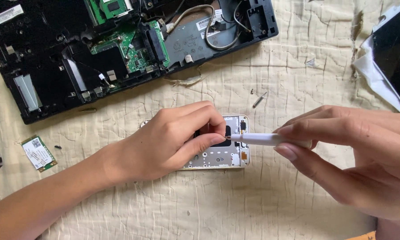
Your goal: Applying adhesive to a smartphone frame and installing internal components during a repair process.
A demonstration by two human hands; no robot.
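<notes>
An opened phone body (pixel 229 156) with a pale metal inner frame lies on the cream cloth at the centre. My left hand (pixel 173 140) rests on top of it, thumb and forefinger pinched together over its upper part; whether something tiny sits between them I cannot tell. My right hand (pixel 364 155) holds a white pen-shaped screwdriver (pixel 264 139) level, with its tip right at the left hand's fingertips. Much of the phone is hidden under my left hand.
A disassembled black laptop base (pixel 120 49) with a green circuit board fills the top left. A small green wireless card (pixel 39 153) and a tiny screw (pixel 58 146) lie at left. A loose driver bit (pixel 259 99) lies above the phone. A dark screen panel (pixel 393 53) sits top right.
</notes>
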